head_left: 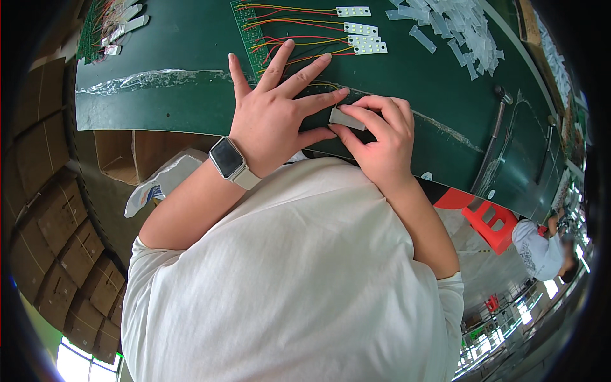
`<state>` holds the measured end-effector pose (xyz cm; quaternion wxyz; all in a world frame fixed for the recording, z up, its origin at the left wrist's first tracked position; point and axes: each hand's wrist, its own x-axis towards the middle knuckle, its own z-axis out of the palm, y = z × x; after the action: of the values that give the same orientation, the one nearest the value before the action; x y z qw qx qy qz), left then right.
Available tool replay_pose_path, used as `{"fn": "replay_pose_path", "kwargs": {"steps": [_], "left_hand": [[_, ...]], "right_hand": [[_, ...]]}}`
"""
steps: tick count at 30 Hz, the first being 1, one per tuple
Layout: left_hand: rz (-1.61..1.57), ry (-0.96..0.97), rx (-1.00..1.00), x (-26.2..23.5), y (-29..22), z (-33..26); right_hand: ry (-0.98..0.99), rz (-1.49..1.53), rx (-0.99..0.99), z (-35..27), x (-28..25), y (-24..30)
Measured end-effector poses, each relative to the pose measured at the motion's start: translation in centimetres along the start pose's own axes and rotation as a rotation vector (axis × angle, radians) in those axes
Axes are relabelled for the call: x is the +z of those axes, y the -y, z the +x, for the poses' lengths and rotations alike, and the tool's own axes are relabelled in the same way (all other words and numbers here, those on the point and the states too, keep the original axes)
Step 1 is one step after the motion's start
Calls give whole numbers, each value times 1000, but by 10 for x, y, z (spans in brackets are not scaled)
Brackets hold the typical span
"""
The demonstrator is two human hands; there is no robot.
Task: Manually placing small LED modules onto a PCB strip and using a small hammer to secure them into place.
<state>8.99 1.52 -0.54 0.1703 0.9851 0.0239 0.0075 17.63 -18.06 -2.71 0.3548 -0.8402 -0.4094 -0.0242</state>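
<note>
A green circuit board (248, 32) lies at the far middle of the table, with red and yellow wires running right to several small white LED boards (361, 29). My left hand (270, 111) is spread, its fingers over the near end of the board and the wires. Its index finger and thumb reach toward a small pale rectangular plate (348, 120) near the table's front edge. My right hand (385, 137) pinches that plate between thumb and fingers. A wire appears to run toward the plate, though my left fingers partly hide it.
A heap of translucent plastic pieces (461, 28) lies at the far right. Wired boards (118, 28) are bunched at the far left. A metal-headed tool (493, 137) rests on the right. Below the table are a cardboard box (118, 156) and a red stool (493, 223); another person (538, 251) sits beyond.
</note>
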Motion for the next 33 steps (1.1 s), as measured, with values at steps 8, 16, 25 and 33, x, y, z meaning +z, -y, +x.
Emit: {"fn": "replay_pose_path", "kwargs": {"steps": [8, 16, 25, 33], "left_hand": [[13, 26, -24, -1, 1, -2], [-6, 21, 2, 0, -1, -2], [2, -2, -16, 2, 1, -4], [14, -6, 3, 1, 3, -5]], "right_hand": [[-212, -136, -12, -2, -47, -12], [-161, -600, 959, -58, -151, -146], [-194, 453, 837, -57, -148, -48], [276, 261, 602, -81, -94, 25]]}}
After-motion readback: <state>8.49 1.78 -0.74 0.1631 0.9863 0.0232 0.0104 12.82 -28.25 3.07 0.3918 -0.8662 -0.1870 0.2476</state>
